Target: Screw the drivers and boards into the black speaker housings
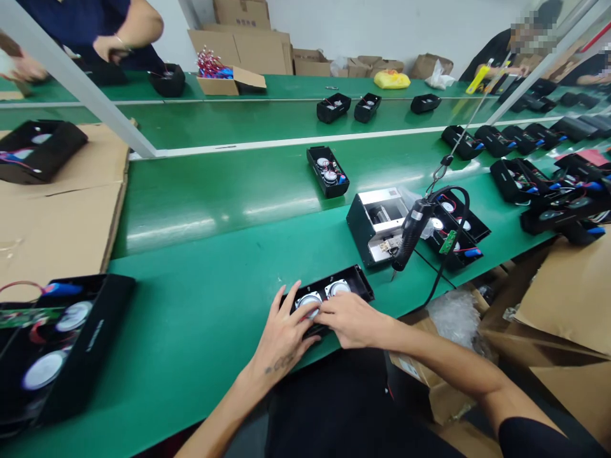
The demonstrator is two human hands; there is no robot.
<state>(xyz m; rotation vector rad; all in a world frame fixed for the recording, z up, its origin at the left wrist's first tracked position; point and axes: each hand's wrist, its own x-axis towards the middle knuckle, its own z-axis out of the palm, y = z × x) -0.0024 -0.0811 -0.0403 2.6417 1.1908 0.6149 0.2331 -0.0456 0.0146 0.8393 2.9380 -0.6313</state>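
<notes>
In the head view, a black casing (360, 284) with two round white speakers (338, 289) lies on the green work surface (205, 331), close in front of the person. The left hand (285, 329) has its fingers spread over the casing's left part. The right hand (352, 320) has its fingers drawn together at the left speaker; whether they pinch anything cannot be told. Beyond the casing, a black screwdriver (411, 234) hangs beside a black-and-silver machine (370, 235).

Left fingers (289, 300) and right fingers (331, 308) reach into a black case (359, 284).
</notes>
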